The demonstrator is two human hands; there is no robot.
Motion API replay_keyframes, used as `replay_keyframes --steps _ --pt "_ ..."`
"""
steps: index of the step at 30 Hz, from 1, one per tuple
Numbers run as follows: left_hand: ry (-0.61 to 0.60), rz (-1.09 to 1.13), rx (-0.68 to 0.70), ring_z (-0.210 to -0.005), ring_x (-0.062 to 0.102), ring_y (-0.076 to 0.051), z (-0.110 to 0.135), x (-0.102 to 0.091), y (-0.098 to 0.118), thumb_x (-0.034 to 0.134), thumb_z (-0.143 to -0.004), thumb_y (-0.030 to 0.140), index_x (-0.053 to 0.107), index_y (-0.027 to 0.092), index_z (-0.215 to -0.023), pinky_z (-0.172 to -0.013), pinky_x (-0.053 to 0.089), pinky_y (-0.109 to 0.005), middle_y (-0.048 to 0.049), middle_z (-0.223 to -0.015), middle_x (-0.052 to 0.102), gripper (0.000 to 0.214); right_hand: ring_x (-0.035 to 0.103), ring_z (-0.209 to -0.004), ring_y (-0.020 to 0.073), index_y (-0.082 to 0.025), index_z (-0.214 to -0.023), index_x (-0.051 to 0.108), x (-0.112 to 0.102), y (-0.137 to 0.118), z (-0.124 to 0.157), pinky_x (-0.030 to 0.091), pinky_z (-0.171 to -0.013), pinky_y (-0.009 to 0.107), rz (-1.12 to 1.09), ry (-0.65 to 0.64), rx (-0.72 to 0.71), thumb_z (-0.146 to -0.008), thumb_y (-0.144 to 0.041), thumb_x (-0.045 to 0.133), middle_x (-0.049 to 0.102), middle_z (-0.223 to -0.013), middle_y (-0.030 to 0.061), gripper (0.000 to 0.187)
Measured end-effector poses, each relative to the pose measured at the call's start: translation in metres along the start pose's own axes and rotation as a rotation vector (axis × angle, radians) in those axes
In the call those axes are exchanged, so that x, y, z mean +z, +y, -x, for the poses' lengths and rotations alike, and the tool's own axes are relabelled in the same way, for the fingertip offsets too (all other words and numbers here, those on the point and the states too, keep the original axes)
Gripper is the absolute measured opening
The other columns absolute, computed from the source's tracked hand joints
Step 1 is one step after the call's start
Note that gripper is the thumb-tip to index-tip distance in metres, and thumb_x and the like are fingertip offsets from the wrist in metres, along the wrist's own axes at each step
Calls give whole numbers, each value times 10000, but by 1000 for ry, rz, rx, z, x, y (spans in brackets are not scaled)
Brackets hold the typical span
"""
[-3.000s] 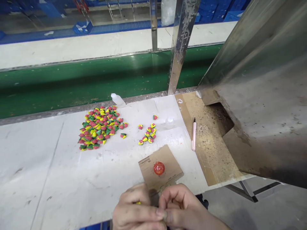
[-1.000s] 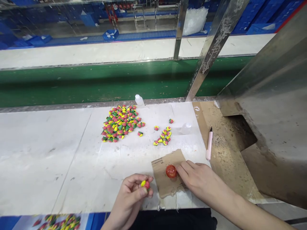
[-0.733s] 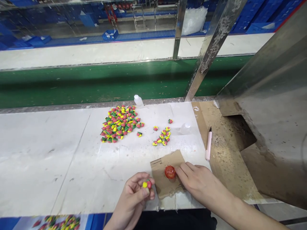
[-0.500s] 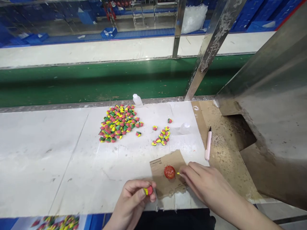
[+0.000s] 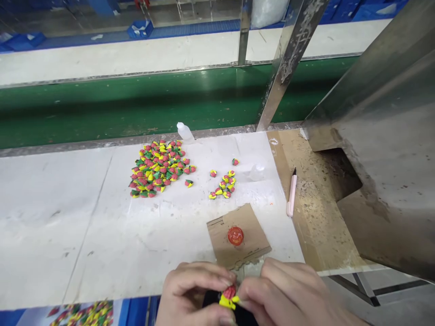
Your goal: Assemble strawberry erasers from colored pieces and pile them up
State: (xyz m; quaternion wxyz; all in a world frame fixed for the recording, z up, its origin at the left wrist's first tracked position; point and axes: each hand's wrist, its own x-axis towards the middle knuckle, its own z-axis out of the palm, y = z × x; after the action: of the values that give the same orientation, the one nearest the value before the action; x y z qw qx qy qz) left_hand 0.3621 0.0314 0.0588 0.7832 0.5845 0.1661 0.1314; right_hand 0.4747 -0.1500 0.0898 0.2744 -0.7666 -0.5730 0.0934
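Note:
At the table's front edge, my left hand [image 5: 197, 292] is closed on a small strawberry-like figure [image 5: 229, 293], red on top with yellow parts below. My right hand [image 5: 285, 290] meets it from the right, fingertips pinching a tiny yellow piece [image 5: 235, 299] that touches the figure's side. Just beyond both hands lies a square of brown cardboard [image 5: 217, 231]. On it sits a shallow round red dish [image 5: 235, 236] with something shiny inside.
A large pile of red, yellow and green figures [image 5: 158, 167] lies left of centre, with a smaller group [image 5: 223, 185] to its right. A white bottle [image 5: 184, 131], a clear container [image 5: 257, 172] and a pink pen [image 5: 292, 194] are nearby. Below left, a blue-edged bin [image 5: 125, 312] holds more figures.
My right hand has moved from beside the red dish down and left to the figure, bringing the yellow piece against it. My left hand has shifted lower. The camera view has tilted down.

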Motion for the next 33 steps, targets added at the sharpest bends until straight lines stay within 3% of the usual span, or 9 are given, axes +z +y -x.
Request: replay_keyframes --steps 10,16,27,33 --pt "17 -202 123 -648 843 -297 -2 3 3 999 -620 133 885 404 -929 -659 712 -316 -56 -770 869 426 541 -555 144 -230 -1028 479 4 2 -3 310 -494 317 94 11 -32 -1156 -189 171 547 -701 -57 336" --pt "-38 -182 191 -694 852 -242 0 1 -1 996 -654 183 877 368 -1004 -705 697 -240 -32 -826 884 414 516 -543 144 -229 -1019 485 1 1 -3 300 -502 318 78 3 -7 -1162 -205 180 539 -704 -58 338" --pt "-66 -84 128 -765 855 -200 3 -1 -10 968 -728 274 866 389 -1038 -743 676 -181 7 -890 891 346 565 -534 127 -246 -964 471 0 1 -5 319 -501 314 74 43 11 -1180 -251 139 566 -676 -68 397" --pt "-78 20 52 -779 854 -201 5 1 -8 961 -739 247 872 374 -1030 -737 672 -175 -3 -906 891 329 626 -639 136 -248 -985 510 -4 4 0 341 -553 330 4 -92 40 -1182 -282 145 613 -758 -47 416"
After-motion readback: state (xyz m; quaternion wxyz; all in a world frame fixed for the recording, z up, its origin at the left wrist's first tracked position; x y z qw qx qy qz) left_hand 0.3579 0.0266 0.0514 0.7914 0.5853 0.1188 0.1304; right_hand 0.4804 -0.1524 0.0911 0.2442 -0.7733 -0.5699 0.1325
